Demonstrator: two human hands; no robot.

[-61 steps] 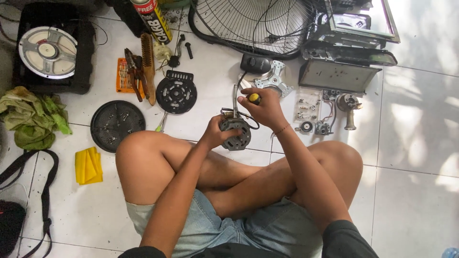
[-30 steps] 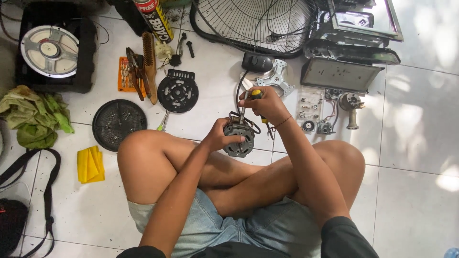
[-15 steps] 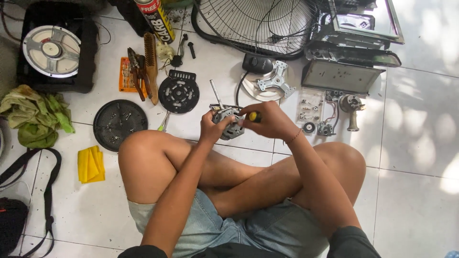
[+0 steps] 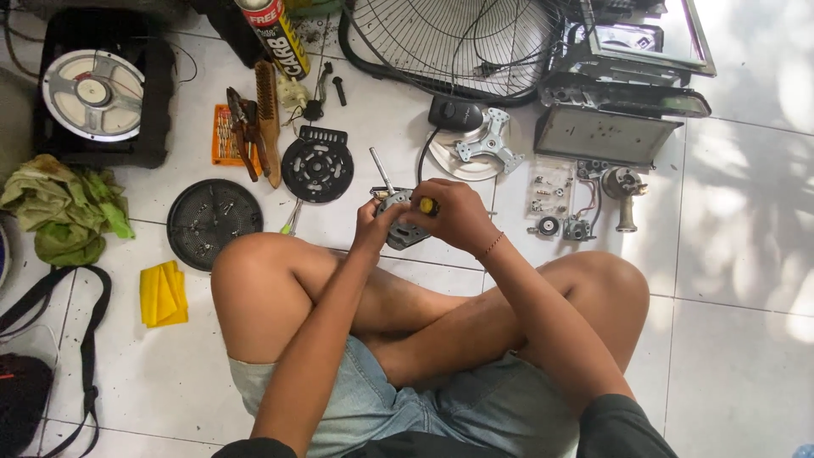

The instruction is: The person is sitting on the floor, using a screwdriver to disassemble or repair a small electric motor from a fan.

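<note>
Bright daylight fills the scene; it falls strongest from the right, where the white floor tiles (image 4: 746, 254) wash out in pale glare; soft mottled shadows spread across those tiles; the left edge sits dimmer; the person's legs cast faint shadows beneath them; focus is sharp at centre, slightly softer and bent toward the corners.

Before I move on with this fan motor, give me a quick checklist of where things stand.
1. Motor supported: ok, left hand grips it above the floor.
2. Screwdriver in hand: ok, right hand wraps its yellow handle.
3. Tip seated on a screw: cannot tell, fingers hide it.
4. Motor shaft unobstructed: ok, it points up and away.
5. Small loose parts kept together: ok, on the tile to the right.
6. Round black cover out of the way: ok, flat on the floor.
</note>
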